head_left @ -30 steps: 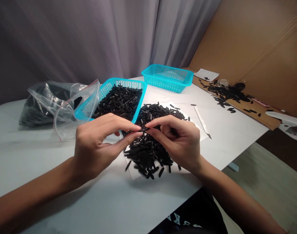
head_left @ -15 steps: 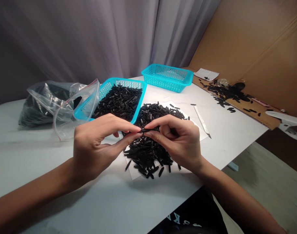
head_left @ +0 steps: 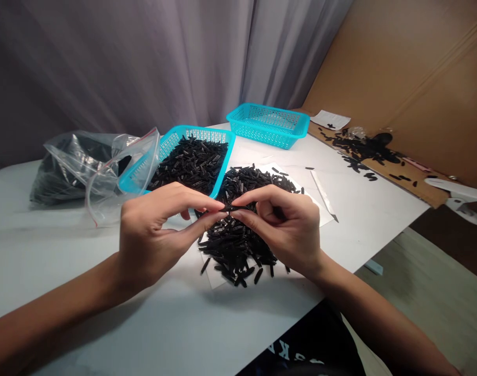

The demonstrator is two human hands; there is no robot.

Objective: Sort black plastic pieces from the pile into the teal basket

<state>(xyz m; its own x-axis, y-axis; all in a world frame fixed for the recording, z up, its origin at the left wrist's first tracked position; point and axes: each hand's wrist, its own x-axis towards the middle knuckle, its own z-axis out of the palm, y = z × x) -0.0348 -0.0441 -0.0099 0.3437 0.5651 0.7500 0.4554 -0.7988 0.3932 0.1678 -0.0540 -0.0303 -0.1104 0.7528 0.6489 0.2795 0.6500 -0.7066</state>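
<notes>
Between thumb and forefinger, my left hand point(head_left: 160, 230) pinches one end of a small black elongated piece point(head_left: 229, 208). My right hand point(head_left: 285, 224) pinches its other end, and the fingertips of both hands nearly meet. The fingers cover most of the piece, so its exact kind cannot be made out. Below and behind the hands, a heap of similar black pieces point(head_left: 238, 245) lies on a white sheet point(head_left: 214, 277). A blue basket point(head_left: 229, 141) full of such pieces stands just beyond my left hand.
A clear zip bag point(head_left: 73, 167) with dark contents lies at the left. Another blue basket point(head_left: 267, 130) stands at the back. A craft knife point(head_left: 323, 196) rests right of the heap. Scattered black pieces point(head_left: 371, 149) lie on cardboard at the right, near a white-handled tool point(head_left: 460, 190).
Both hands keep their pinch on the black piece and have barely moved. A little more of the piece shows between the fingertips. The view has shifted very slightly.
</notes>
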